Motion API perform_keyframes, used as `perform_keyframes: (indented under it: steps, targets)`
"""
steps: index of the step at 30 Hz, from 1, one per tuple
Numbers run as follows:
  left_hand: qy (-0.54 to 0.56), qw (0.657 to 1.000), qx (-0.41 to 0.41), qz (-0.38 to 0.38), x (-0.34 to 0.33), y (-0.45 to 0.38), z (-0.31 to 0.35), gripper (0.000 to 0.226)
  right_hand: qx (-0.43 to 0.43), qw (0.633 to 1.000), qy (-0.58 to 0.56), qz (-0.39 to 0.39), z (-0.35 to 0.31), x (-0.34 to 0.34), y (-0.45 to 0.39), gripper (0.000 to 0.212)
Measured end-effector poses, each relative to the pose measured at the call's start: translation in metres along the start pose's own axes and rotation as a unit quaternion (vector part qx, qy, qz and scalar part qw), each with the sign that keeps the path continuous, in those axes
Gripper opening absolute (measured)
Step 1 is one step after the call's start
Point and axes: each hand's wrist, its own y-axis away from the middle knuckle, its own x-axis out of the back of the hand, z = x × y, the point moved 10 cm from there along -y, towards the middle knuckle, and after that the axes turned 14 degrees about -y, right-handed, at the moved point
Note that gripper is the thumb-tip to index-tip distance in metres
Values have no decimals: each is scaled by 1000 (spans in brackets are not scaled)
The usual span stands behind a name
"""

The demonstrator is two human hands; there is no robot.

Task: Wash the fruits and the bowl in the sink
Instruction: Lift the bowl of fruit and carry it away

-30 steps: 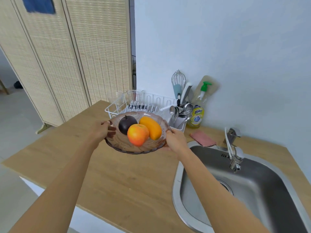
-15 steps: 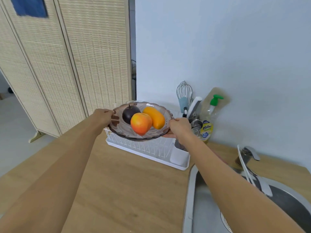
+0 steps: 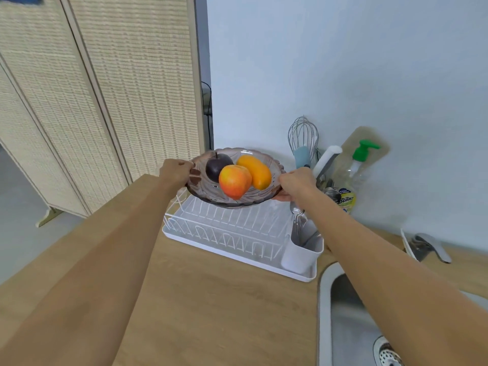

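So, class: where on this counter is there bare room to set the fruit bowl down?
Bare wood lies on the counter between the dish rack in front of the person and the sink at the right. The back corner is crowded: whisk, soap bottle, cutlery holder. Both hands hold the bowl.

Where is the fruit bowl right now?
In the head view, the bowl is held up by both hands, left and right, above the dish rack, left of the sink.

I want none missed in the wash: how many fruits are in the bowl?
3: a dark plum at the left, an orange-red apple nearest the camera, and a yellow-orange mango at the right. Nothing seems hidden behind them.
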Motion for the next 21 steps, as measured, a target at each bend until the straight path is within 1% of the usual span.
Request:
perform_keyframes:
  steps: [4,5,9,11,14,17,19,21]
  targets:
    - [2,1000,-5,-4,-10,-16,-2,17,-2,1000,17,1,7,-6,-23,30]
    - [-1,1000,-7,-4,-12,-19,-3,17,-2,1000,21,0,9,-8,-28,30]
    - [10,1000,-8,0,-20,-23,-7,14,-4,999,29,12,8,-6,-28,19]
    - [20,1000,-4,2,-23,-24,-9,17,-7,999,51,11,9,-6,-28,14]
    - [39,999,8,-3,-29,-26,-12,25,-9,998,66,9,13,-6,-38,19]
    - [44,999,14,-4,-34,-30,-16,28,-13,997,82,3,16,-9,-44,20]
    - [48,999,14,-6,-35,-32,-19,26,-23,995,98,-4,18,-13,-45,14]
    - [49,999,16,-3,-33,-33,-23,24,-29,993,114,-13,18,-17,-43,5]
